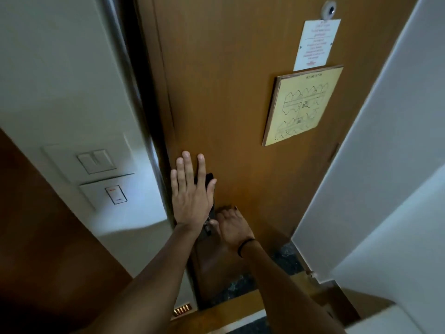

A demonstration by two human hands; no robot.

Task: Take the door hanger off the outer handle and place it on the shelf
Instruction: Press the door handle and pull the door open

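Observation:
I face the inner side of a brown wooden door (pixel 240 104). My left hand (pixel 191 189) lies flat against it with fingers spread, over a dark lock plate (pixel 209 177) near the door's left edge. Below it, my right hand (pixel 232 225) is closed around the inner door handle, which the hand mostly hides. A black band sits on that wrist. No door hanger shows in this view, and the outer handle is hidden behind the door.
A yellow floor-plan board (pixel 303 104) and a white notice (pixel 315 43) hang on the door under a peephole (pixel 329 8). Light switches (pixel 96 161) and a card switch (pixel 116 194) sit on the white wall at left. A white wall (pixel 385 153) stands close on the right.

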